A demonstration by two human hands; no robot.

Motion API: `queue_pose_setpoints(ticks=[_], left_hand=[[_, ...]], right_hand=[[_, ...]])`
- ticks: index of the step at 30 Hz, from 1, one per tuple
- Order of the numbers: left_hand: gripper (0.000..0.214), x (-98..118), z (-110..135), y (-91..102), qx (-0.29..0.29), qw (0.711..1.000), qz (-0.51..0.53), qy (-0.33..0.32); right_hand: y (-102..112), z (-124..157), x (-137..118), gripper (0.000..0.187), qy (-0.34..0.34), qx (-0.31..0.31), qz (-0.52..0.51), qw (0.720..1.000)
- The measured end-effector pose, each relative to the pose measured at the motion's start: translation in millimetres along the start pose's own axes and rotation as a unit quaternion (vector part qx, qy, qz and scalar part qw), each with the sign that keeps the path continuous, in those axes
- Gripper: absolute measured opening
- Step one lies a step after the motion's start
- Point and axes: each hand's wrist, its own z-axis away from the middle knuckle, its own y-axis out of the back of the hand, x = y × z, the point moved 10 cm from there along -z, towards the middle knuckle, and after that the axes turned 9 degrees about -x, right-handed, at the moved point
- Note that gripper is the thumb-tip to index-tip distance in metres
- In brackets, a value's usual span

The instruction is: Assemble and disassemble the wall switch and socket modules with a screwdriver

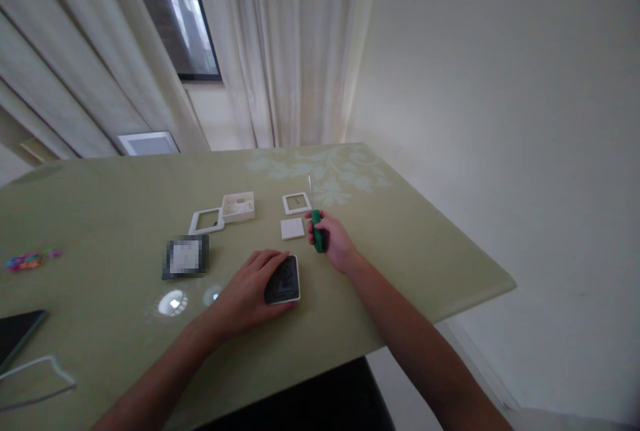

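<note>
My left hand (255, 288) grips a small square box with a white rim and a black inside (285, 281), which rests on the table. Its fingers curl over the far and left sides. In my right hand (336, 241) is a screwdriver (319, 228) with a green handle, its thin metal shaft pointing up and away from the table's near edge. A white square plate (293, 228) lies just left of the right hand. Beyond it sits a white square frame (297, 203) with a small dark piece inside its opening.
Left of the hands are a white open box (239, 206), another white frame (200, 223) and a dark pixelated item (185, 257). Colourful small things (27, 261) and a dark flat device (17, 334) lie far left. A wall (500, 118) borders the table's right side.
</note>
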Motion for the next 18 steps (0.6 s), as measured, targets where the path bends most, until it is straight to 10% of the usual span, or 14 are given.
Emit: queue_pose_setpoints(ticks=[8, 18], left_hand=[[0.080, 28.5, 13.2, 48.2, 0.128, 0.989, -0.072, -0.032], [0.086, 31.6, 15.8, 53.6, 0.134, 0.987, -0.075, -0.037]], right_hand=[[-50.3, 18.6, 5.6, 0.033, -0.036, -0.076, 0.077, 0.993], [-70.4, 27.8, 9.9, 0.045, -0.051, -0.128, 0.081, 0.987]])
